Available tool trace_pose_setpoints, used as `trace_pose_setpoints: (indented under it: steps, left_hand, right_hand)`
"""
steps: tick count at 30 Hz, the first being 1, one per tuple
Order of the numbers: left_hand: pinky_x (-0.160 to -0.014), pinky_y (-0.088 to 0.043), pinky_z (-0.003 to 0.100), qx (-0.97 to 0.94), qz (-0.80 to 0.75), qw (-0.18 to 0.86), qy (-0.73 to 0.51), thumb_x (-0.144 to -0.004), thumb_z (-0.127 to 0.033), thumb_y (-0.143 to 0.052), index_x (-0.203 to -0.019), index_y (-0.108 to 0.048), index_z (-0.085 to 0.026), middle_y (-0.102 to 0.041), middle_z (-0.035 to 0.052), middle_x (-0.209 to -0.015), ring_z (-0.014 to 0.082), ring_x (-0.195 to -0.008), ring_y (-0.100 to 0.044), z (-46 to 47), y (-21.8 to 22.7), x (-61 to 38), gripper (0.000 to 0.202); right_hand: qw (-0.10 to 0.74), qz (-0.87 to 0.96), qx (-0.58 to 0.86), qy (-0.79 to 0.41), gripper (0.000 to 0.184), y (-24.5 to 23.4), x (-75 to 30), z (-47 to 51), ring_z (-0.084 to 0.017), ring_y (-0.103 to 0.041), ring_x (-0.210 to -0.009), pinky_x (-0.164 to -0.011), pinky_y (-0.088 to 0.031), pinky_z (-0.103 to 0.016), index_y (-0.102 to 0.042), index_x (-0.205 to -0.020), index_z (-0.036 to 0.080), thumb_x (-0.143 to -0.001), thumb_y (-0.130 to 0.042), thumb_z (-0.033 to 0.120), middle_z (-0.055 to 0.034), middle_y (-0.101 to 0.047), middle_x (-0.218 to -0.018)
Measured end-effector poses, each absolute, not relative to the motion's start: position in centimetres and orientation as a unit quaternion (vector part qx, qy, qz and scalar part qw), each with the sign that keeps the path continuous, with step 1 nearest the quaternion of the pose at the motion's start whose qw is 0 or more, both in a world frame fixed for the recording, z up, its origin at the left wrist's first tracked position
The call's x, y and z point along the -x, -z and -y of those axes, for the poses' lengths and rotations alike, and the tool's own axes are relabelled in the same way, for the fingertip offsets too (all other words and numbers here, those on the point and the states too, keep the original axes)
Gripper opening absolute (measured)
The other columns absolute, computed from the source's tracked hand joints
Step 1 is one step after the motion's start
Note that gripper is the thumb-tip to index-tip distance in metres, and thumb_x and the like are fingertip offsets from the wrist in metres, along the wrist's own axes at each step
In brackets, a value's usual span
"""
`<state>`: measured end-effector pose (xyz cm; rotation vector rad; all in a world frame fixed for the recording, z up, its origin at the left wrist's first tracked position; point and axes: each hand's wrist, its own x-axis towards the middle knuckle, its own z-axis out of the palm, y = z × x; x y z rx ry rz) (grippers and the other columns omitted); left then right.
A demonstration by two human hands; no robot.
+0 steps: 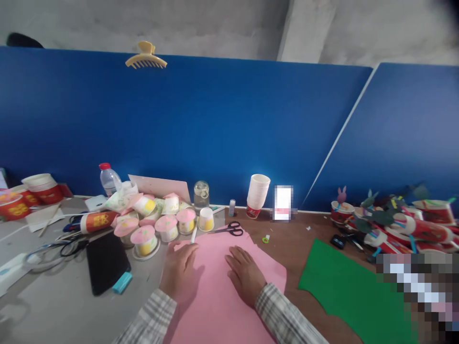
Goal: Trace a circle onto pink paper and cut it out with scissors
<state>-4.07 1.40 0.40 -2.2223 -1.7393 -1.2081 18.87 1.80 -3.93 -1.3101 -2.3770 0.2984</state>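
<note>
A large sheet of pink paper (218, 306) lies flat before me. My right hand (246, 276) rests palm down on it, fingers stretched and a little apart. Over the sheet's left edge is my left hand (180, 268), slightly blurred, fingers reaching forward and the thumb beside them, with nothing visible in it. Just beyond its fingertips lies a thin white stick (194, 234). Black-handled scissors (231, 230) lie at the far edge of the pink paper, their blades pointing left.
Several decorated paper cups (167, 228) cluster at left beside a black tablet (107, 263) and a blue eraser-like block (122, 283). A cup stack (257, 193) and glass jar (201, 193) stand by the blue partition (215, 119). Green paper (353, 291) and cup crafts (398, 227) lie right.
</note>
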Motion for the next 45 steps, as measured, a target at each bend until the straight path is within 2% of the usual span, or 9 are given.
trace_pose_setpoints:
  steps: [6, 9, 13, 15, 19, 23, 28, 35, 45]
  left_hand:
    - [-0.078, -0.038, 0.041, 0.695, 0.635, 0.076, 0.330, -0.068, -0.036, -0.052, -0.082, -0.059, -0.029, -0.067, 0.0002, -0.071, 0.0230, -0.069, -0.059, -1.1, -2.4, 8.3, 0.017]
    - [-0.080, -0.033, 0.046, 0.670, 0.703, 0.154, 0.185, -0.063, -0.030, -0.058, -0.074, -0.060, -0.028, -0.062, 0.0031, -0.076, 0.0276, -0.078, -0.057, -0.2, -2.0, 10.4, 0.012]
    - [-0.082, -0.031, 0.044, 0.658, 0.731, 0.156, 0.084, -0.066, -0.025, -0.056, -0.080, -0.060, -0.026, -0.061, 0.0033, -0.081, 0.0248, -0.079, -0.056, 0.6, -1.1, 12.1, 0.015]
    - [-0.082, -0.032, 0.042, 0.648, 0.739, 0.161, 0.091, -0.068, -0.027, -0.055, -0.095, -0.056, -0.027, -0.060, 0.0049, -0.093, 0.0251, -0.085, -0.056, 0.4, -1.8, 13.0, 0.027]
    - [-0.085, -0.031, 0.042, 0.587, 0.783, 0.173, 0.106, -0.059, -0.047, -0.062, -0.123, -0.028, -0.028, -0.047, 0.0096, -0.122, 0.0317, -0.104, -0.047, -1.0, -4.8, 16.1, 0.076]
    - [-0.084, -0.029, 0.045, 0.568, 0.820, 0.076, 0.008, -0.047, -0.067, -0.060, -0.120, -0.032, -0.019, -0.062, 0.0116, -0.100, 0.0339, -0.088, -0.056, -2.3, -5.1, 18.6, 0.091]
    - [-0.082, -0.028, 0.044, 0.567, 0.819, 0.087, -0.016, -0.052, -0.056, -0.063, -0.094, -0.053, -0.018, -0.061, 0.0110, -0.094, 0.0320, -0.092, -0.051, -2.0, -1.4, 19.0, 0.058]
    - [-0.095, -0.011, 0.047, 0.623, 0.773, 0.119, -0.005, -0.061, -0.030, -0.066, -0.086, -0.058, -0.031, -0.057, 0.0006, -0.097, 0.0260, -0.099, -0.043, -1.6, 0.1, 19.1, 0.026]
    - [-0.084, -0.020, 0.043, 0.684, 0.722, 0.103, 0.007, -0.064, -0.026, -0.062, -0.082, -0.060, -0.033, -0.057, -0.0006, -0.090, 0.0234, -0.090, -0.044, -1.9, -0.2, 19.7, 0.019]
  right_hand:
    - [0.229, 0.854, 0.458, -0.094, 0.039, 4.6, -19.0, -1.9, -0.033, -0.039, -0.121, -0.099, -0.033, -0.050, -0.052, -0.117, 0.025, -0.078, -0.050, 0.028, -0.0100, -0.048, -0.129]
    - [0.241, 0.855, 0.451, -0.082, 0.038, 4.7, -19.0, -1.9, -0.032, -0.041, -0.119, -0.098, -0.035, -0.050, -0.052, -0.116, 0.024, -0.078, -0.051, 0.027, -0.0102, -0.049, -0.128]
    - [0.250, 0.857, 0.446, -0.068, 0.037, 4.8, -19.0, -1.9, -0.033, -0.043, -0.117, -0.096, -0.037, -0.050, -0.053, -0.115, 0.024, -0.078, -0.052, 0.026, -0.0105, -0.051, -0.126]
    - [0.254, 0.857, 0.444, -0.062, 0.037, 4.8, -19.0, -1.9, -0.033, -0.044, -0.116, -0.095, -0.037, -0.050, -0.053, -0.114, 0.024, -0.077, -0.052, 0.026, -0.0105, -0.051, -0.125]
    - [0.260, 0.859, 0.438, -0.054, 0.037, 5.0, -19.1, -1.9, -0.033, -0.044, -0.116, -0.095, -0.037, -0.049, -0.054, -0.113, 0.024, -0.076, -0.053, 0.027, -0.0107, -0.052, -0.125]
    - [0.261, 0.856, 0.443, -0.047, 0.037, 5.2, -19.0, -2.0, -0.033, -0.044, -0.116, -0.095, -0.037, -0.050, -0.054, -0.113, 0.023, -0.076, -0.053, 0.027, -0.0112, -0.052, -0.125]
    - [0.241, 0.861, 0.445, -0.056, 0.037, 5.2, -18.9, -2.0, -0.033, -0.043, -0.117, -0.097, -0.036, -0.049, -0.053, -0.114, 0.024, -0.077, -0.052, 0.029, -0.0106, -0.051, -0.126]
    - [0.244, 0.857, 0.449, -0.066, 0.037, 4.9, -18.9, -2.0, -0.033, -0.043, -0.117, -0.096, -0.036, -0.049, -0.054, -0.114, 0.023, -0.077, -0.053, 0.029, -0.0107, -0.051, -0.126]
    - [0.240, 0.856, 0.453, -0.065, 0.037, 5.0, -19.0, -2.0, -0.033, -0.042, -0.118, -0.097, -0.036, -0.049, -0.053, -0.114, 0.024, -0.077, -0.052, 0.029, -0.0104, -0.050, -0.127]
